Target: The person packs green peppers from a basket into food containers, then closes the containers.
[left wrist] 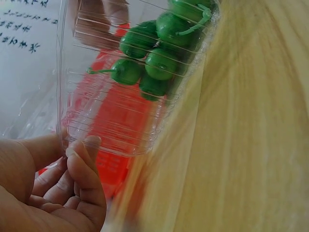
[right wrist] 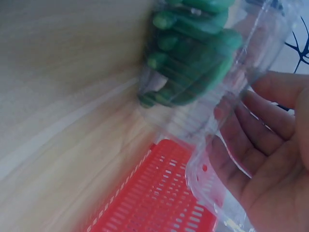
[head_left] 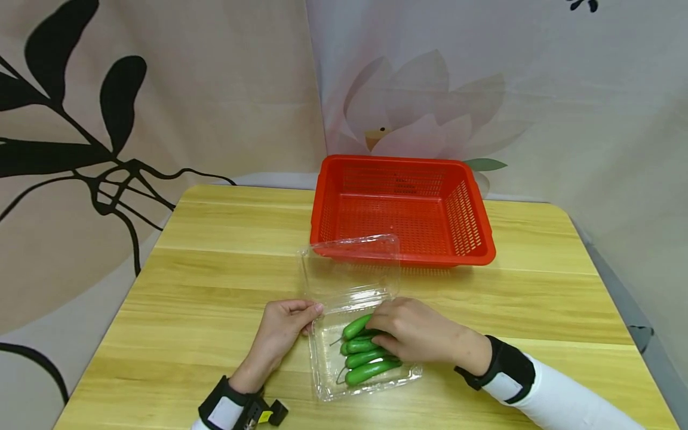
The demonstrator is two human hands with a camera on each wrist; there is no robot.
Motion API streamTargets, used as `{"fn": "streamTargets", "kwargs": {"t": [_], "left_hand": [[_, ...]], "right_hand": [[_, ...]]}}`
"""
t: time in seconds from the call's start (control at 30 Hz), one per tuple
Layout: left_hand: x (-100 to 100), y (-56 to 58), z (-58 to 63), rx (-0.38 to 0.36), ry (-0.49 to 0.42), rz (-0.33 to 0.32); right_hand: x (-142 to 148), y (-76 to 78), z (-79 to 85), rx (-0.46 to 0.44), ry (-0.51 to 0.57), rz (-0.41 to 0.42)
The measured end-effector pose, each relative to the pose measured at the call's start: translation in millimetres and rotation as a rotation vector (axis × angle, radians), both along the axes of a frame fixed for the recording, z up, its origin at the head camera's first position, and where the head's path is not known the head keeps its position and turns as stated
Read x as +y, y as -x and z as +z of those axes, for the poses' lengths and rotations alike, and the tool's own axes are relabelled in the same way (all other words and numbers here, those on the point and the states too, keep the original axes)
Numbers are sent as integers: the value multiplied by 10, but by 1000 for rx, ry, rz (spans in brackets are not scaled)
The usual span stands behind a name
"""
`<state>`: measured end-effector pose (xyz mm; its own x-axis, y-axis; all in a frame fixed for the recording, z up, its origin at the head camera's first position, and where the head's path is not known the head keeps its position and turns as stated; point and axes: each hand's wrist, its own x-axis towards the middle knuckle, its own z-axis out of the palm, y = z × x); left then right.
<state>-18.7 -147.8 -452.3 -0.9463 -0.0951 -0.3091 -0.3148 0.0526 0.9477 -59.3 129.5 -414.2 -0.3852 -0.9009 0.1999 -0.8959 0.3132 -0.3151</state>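
Several green chili peppers (head_left: 371, 371) lie side by side in a clear plastic clamshell box (head_left: 325, 382), with its lid raised toward the back. At the box's left rim, near the hinge, my left hand (head_left: 287, 328) pinches the plastic between thumb and fingers; the left wrist view shows this hand (left wrist: 63, 183) close up. My right hand (head_left: 411, 331) reaches over the box from the right, its bent fingers beside the farthest peppers. In the right wrist view the right hand (right wrist: 270, 145) has loose fingers and a bare palm, the fingertips blurred behind plastic.
A red perforated basket (head_left: 395, 260) stands at the back of the wooden table (head_left: 215, 257), just behind the box, whose raised lid overlaps its front edge in the head view. A printed cloth (head_left: 242, 77) hangs behind the table.
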Motion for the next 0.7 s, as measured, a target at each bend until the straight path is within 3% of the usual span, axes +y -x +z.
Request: {"fn": "streamTargets", "kwargs": {"t": [0.5,0.7], "left_hand": [[3,53,26,6,-29,-21],[14,98,30,23,3,-54]], "right_hand": [[228,116,102,-28,163,-133],[388,186,129,29,269,-227]]}}
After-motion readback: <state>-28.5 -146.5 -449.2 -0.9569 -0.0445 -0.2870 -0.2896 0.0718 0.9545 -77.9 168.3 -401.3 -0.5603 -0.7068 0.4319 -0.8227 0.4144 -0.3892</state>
